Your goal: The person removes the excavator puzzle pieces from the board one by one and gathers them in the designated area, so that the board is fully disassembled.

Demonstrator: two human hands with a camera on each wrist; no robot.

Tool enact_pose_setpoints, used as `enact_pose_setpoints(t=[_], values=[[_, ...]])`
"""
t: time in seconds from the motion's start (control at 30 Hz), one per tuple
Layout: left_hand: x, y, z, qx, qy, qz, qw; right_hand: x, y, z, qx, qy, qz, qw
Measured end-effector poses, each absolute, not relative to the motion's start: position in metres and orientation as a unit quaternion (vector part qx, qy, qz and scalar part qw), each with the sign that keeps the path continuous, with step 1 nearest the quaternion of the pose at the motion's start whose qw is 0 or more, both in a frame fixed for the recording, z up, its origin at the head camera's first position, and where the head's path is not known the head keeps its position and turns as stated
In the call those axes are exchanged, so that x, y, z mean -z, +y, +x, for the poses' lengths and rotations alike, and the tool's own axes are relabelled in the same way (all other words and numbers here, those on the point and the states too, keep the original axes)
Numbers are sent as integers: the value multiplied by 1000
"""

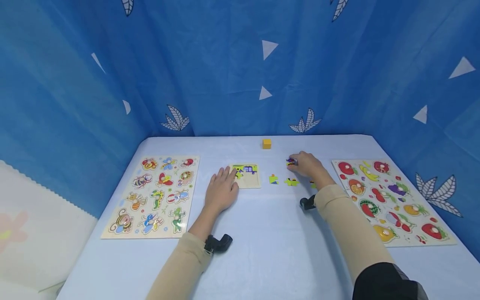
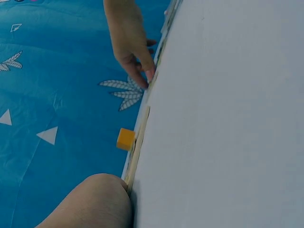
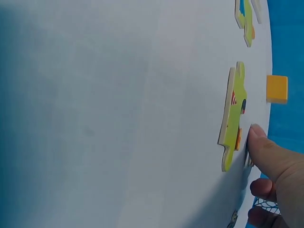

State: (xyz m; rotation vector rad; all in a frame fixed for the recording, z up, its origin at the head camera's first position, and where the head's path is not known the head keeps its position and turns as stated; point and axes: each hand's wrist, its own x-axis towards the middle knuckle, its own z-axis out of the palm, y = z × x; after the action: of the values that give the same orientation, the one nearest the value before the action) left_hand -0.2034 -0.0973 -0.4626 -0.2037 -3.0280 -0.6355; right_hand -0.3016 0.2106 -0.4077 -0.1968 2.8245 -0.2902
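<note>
My left hand (image 1: pixel 221 191) rests on the left side of a small wooden puzzle board (image 1: pixel 250 183), its fingers extended. Part of a colourful vehicle picture fills the board's upper half, and bare wood shows below. To the right, my right hand (image 1: pixel 308 166) pinches a purple-and-yellow jigsaw puzzle piece (image 1: pixel 290 161) between thumb and fingers, low over the table. Its fingers hide much of that piece. Nearer to me lie a green piece with blue (image 1: pixel 273 180) and a yellow-green piece (image 3: pixel 232 116). Another piece (image 1: pixel 313 184) shows partly beside the right wrist.
A yellow cube (image 1: pixel 266 144) sits near the table's back edge. Left of the hands lies a large insect-and-animal puzzle board (image 1: pixel 129 200); a fruit puzzle board (image 1: pixel 406 221) lies at the right, close to the right forearm. A blue curtain (image 1: pixel 225 75) hangs behind the table.
</note>
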Motion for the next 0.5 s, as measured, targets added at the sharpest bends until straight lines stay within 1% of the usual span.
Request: enact_pose_setpoints(t=[0.1, 0.27, 0.37, 0.5], values=[[462, -97, -203, 206, -976, -66, 21, 407, 210, -301, 105, 982, -58, 149], [462, -97, -204, 212, -975, -60, 23, 405, 200, -299, 117, 984, -69, 113], [462, -98, -204, 225, -973, -52, 27, 400, 184, -296, 140, 982, -86, 92], [464, -99, -204, 241, -969, -44, 27, 395, 155, -289, 176, 974, -118, 83]])
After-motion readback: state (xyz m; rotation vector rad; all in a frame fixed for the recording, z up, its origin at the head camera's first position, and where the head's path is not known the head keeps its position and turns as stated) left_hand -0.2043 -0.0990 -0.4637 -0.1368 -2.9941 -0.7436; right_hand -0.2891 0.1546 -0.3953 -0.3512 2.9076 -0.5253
